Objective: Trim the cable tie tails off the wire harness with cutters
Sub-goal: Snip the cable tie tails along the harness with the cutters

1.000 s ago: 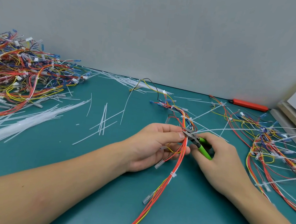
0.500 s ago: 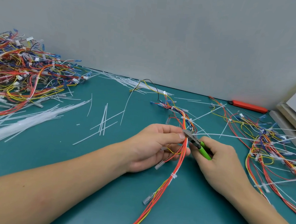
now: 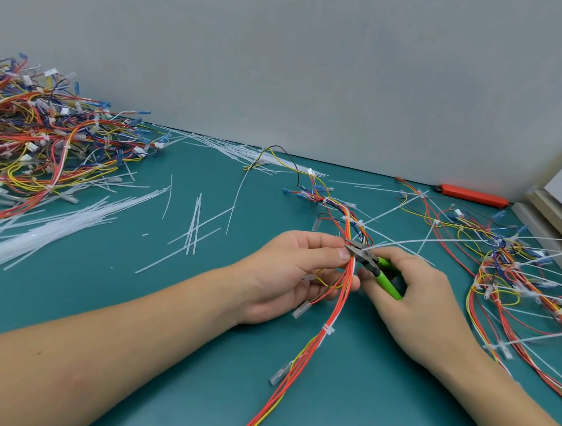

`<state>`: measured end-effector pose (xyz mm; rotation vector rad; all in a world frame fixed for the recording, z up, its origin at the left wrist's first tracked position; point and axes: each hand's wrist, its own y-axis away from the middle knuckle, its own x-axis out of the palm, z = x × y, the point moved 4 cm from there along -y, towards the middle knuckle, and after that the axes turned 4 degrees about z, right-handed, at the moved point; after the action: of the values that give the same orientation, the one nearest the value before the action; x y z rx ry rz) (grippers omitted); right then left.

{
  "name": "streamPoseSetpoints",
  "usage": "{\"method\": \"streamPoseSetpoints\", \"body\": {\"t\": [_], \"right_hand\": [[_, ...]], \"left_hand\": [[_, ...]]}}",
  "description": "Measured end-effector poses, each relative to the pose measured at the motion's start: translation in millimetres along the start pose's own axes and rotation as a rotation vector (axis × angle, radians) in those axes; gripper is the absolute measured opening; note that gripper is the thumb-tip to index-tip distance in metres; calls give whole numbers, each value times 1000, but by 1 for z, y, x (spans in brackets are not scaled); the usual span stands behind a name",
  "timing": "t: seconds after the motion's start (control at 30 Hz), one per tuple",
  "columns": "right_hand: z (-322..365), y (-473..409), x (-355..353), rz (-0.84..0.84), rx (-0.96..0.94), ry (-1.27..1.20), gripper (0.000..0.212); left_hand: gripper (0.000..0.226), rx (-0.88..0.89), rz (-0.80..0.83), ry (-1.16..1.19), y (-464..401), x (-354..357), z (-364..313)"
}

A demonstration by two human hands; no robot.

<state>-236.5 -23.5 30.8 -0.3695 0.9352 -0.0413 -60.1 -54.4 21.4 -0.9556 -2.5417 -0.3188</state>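
Right, grip: my right hand [image 3: 416, 294] is wrapped round the green handles of the cutters [image 3: 372, 266]; my left hand [image 3: 287, 275] pinches the wire harness [image 3: 339, 307] between thumb and fingers, just beside the cutter nose.
Cutter blades: a narrow gap, I think, but too small to tell whether they have bitten.
Key relation: the cable tie tail [image 3: 417, 241] leaves the bundle right at the blade tips and runs away to the right and slightly up, over my right hand. The harness's long axis runs from the near edge up and away between my hands, so the blades cross it from the right.
Nearer hand: the right, with the tool, touches the cut point; the left only steadies.
Judgement: the cut wants the nose flush to the tie head, clear of the red wires.
Room: bare desk [image 3: 127, 301] to the left; a pile of harnesses [image 3: 523, 287] crowds the right; loose cut tails [image 3: 30, 233] and another heap [image 3: 32, 141] lie well apart, far left.
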Motion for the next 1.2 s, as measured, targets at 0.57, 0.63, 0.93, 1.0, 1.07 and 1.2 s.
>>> {"method": "streamPoseSetpoints", "body": {"t": [0.57, 0.63, 0.93, 1.0, 1.07, 1.2], "right_hand": [[2, 3, -1, -5, -10, -1, 12], [4, 3, -2, -17, -10, 16, 26], [1, 2, -1, -47, -7, 3, 39], [0, 1, -1, -47, -4, 2, 32], [-1, 1, -1, -34, -13, -15, 27], [-6, 0, 1, -8, 20, -58, 22]], "left_hand": [[14, -5, -9, -20, 2, 3, -1], [15, -5, -14, -18, 2, 3, -1], [27, -4, -23, -16, 1, 2, -1], [27, -4, -23, -16, 1, 2, -1], [22, -4, -18, -14, 1, 2, -1], [12, -4, -8, -11, 1, 1, 0]]}}
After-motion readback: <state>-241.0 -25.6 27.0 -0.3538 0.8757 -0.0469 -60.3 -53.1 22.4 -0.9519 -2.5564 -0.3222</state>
